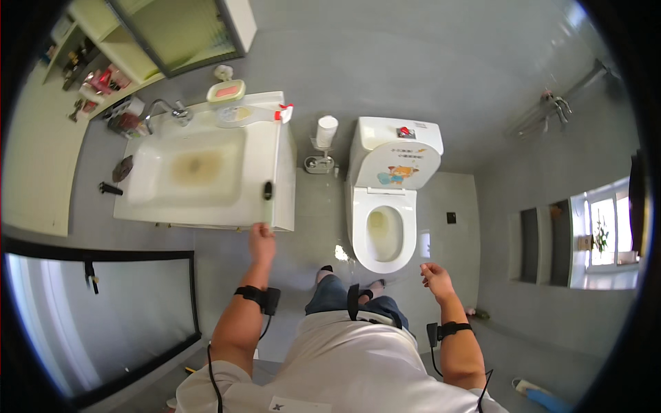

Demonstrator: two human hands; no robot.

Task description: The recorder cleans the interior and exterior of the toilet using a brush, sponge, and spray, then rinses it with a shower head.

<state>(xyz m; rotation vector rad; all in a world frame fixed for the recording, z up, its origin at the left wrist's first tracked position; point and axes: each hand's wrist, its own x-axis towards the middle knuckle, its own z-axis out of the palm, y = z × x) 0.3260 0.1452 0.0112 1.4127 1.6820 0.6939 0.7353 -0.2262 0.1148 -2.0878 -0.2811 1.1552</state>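
My left hand [261,242] is closed round the pale handle of a small brush [268,192] with a dark head. The brush points away from me, over the front right corner of the white sink [259,165]. Brownish dirt is spread over the bottom of the basin. My right hand [435,278] hangs to the right of the toilet bowl, its fingers loosely curled in, with nothing visible in them. The white toilet [403,255] stands ahead of me with its lid raised; yellowish stains show inside the bowl.
A spray bottle [237,116] with a red and white trigger lies on the sink's right rim. Behind it sits a soap dish [226,91]; the faucet [180,113] is at the left. A toilet brush holder [319,164] stands between sink and toilet. A black-framed glass panel [103,316] is left.
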